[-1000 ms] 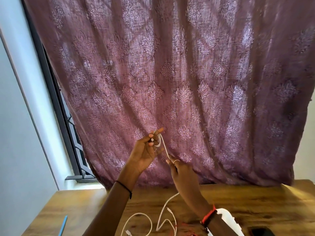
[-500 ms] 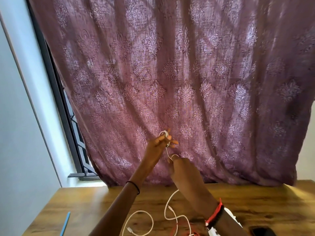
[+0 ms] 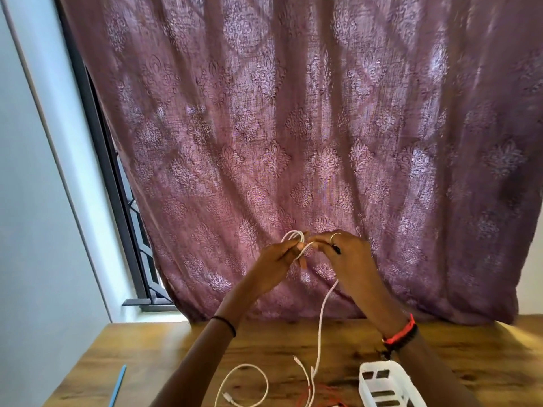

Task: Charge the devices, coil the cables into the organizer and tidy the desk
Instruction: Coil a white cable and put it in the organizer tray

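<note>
Both hands are raised in front of the curtain with a white cable between them. My left hand pinches a small coil of it at its fingertips. My right hand, with a ring on one finger, grips the cable right beside the coil. From there the cable hangs down to the wooden desk. A second white cable lies looped on the desk near the front edge. A red cable lies beside it. The white slotted organizer stands at the bottom right, under my right forearm.
A patterned purple curtain hangs behind the desk and covers most of the window. A blue pen lies at the desk's left front. The white wall and dark window frame are at the left.
My right hand has risen to meet my left hand at the coil. The hanging part of the cable has been drawn up, so less of it lies on the desk.
</note>
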